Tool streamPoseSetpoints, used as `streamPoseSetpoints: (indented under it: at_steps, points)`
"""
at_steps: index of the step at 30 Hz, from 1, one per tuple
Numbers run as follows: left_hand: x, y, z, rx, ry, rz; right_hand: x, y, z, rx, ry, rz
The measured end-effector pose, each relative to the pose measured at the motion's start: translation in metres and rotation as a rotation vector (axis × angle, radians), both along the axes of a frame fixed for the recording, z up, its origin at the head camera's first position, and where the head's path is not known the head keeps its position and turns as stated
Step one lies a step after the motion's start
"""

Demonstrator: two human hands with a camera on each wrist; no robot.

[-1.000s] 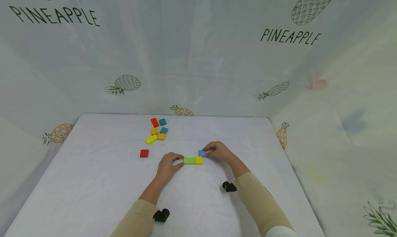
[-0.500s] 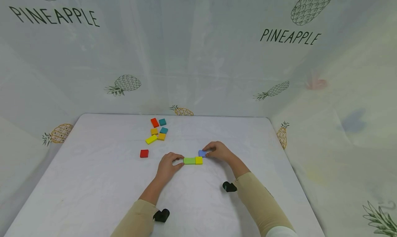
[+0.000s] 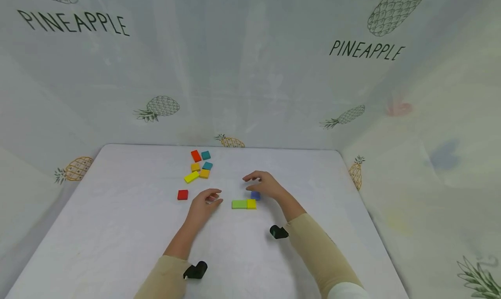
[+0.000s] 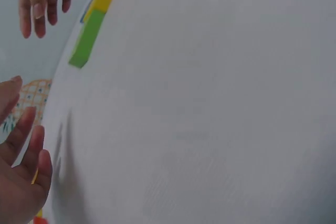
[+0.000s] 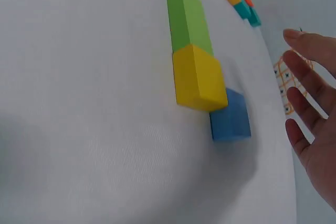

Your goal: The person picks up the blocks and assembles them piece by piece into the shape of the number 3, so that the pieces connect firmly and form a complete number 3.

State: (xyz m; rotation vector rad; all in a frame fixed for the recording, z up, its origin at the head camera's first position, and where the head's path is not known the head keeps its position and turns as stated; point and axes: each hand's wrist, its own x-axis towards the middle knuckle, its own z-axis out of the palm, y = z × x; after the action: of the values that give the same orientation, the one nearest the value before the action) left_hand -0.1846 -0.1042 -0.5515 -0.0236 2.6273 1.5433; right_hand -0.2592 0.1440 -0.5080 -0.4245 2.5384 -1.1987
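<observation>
A long green block [image 3: 239,204] and a yellow block [image 3: 252,204] lie end to end in the middle of the table. Behind the yellow one sits a blue block [image 3: 255,195], its side against the yellow block in the right wrist view [image 5: 231,116]. My left hand [image 3: 203,207] is off to the left of the green block, fingers loosely bent, holding nothing. Above and behind the blue block hovers my right hand [image 3: 267,187], its fingers spread and free of any block. The right wrist view shows those fingers [image 5: 310,106] apart from the blocks.
A red block [image 3: 182,194] lies left of my left hand. Farther back is a loose group: a bright yellow block [image 3: 192,177], an orange-yellow block [image 3: 204,174], teal blocks [image 3: 205,155] and an orange-red block [image 3: 196,156]. Behind the white table [image 3: 129,173] hangs a pineapple-print curtain.
Both hands have let go: the left has drawn back leftward from the green block, and the right has lifted off the blue block, moving slightly left and away. The blocks stay put.
</observation>
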Motion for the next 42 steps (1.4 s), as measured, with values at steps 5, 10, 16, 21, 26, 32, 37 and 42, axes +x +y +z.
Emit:
streamPoseSetpoints:
  at_steps: [5,10,16,21,26,32,37,42]
  points:
    - [0.004,-0.022,0.008,0.026,-0.007,0.054,-0.003,-0.024,-0.002,-0.049,0.008,0.052]
    - [0.008,-0.042,0.012,0.038,0.005,0.102,-0.003,-0.050,-0.004,-0.059,0.005,0.095]
    - [0.013,-0.063,0.011,0.052,0.008,0.160,0.004,-0.080,-0.004,-0.076,-0.017,0.121]
    - [0.018,-0.078,0.011,0.063,0.004,0.198,0.011,-0.101,-0.006,-0.112,-0.031,0.150]
    - [0.023,-0.092,0.012,0.066,-0.017,0.241,0.015,-0.122,-0.014,-0.135,-0.026,0.146]
    - [0.031,-0.104,0.014,0.045,-0.040,0.287,0.026,-0.147,-0.022,-0.133,-0.035,0.075]
    - [0.038,-0.114,0.015,0.027,-0.046,0.308,0.033,-0.166,-0.029,-0.136,-0.025,0.022]
    - [0.042,-0.122,0.013,0.041,-0.021,0.354,0.034,-0.181,-0.035,-0.111,0.013,0.003]
